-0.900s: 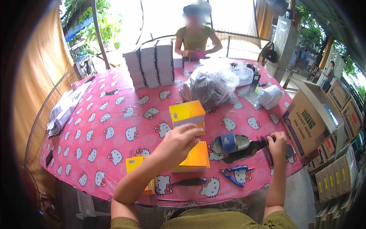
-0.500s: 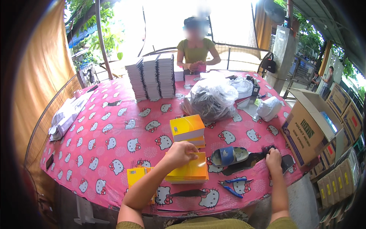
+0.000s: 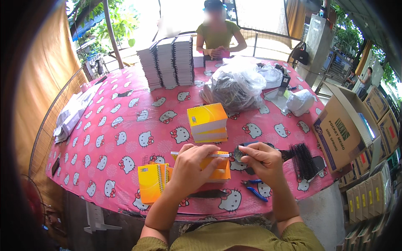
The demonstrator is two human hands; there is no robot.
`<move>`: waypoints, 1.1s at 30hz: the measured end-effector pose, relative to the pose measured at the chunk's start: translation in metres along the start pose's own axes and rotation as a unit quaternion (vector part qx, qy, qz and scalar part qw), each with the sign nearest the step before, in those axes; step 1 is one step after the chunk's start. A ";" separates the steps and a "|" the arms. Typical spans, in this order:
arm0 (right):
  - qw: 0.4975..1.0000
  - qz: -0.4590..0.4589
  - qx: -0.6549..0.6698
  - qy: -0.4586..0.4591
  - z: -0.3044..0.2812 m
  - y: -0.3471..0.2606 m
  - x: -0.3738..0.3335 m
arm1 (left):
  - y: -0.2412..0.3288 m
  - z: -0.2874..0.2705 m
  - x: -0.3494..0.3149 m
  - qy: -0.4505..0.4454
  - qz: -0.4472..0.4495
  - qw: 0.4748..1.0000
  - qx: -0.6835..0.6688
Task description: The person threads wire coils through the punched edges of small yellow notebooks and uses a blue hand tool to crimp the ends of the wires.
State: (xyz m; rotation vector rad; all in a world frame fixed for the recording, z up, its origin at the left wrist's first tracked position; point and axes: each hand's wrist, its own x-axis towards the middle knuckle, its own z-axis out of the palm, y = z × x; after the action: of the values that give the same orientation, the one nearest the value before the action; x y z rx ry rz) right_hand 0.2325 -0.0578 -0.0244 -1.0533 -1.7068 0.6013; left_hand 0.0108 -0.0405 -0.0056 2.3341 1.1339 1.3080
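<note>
Both hands are over the near part of the desk [image 3: 125, 152], close together. Gripped in the left hand [image 3: 193, 169] is a yellow notepad [image 3: 220, 154], tilted up on edge, its ends showing at either side of the fingers. Just to its right, the right hand [image 3: 264, 162] has thumb and fingers closed in a pinch; whether anything thin is between them is too small to tell. Under the held pad, partly hidden by the left hand, is an orange-yellow stack [image 3: 220, 175]. Left of that hand lie spiral-bound notepads [image 3: 150, 184], and just beyond it stands a taller pile of yellow pads [image 3: 207, 115]. Blue-handled pliers [image 3: 256, 193] lie near the right wrist; farther right is a bundle of black coils [image 3: 305, 162]. Toward the far side are a clear plastic bag [image 3: 234, 90], tall stacks of notebooks [image 3: 167, 62] and a co-worker [image 3: 221, 35]. Rightmost, an open cardboard box [image 3: 340, 134] stands by the edge.
</note>
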 end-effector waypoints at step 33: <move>0.976 -0.129 -0.171 -0.030 0.023 -0.024 0.005 | 0.014 0.014 -0.029 0.088 -0.054 0.995 0.016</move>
State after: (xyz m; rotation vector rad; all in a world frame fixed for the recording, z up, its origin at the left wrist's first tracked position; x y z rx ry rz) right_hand 0.2022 -0.0632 -0.0121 -1.0298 -2.0085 0.1768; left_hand 0.0203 -0.0691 -0.0243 2.1799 1.3213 1.4894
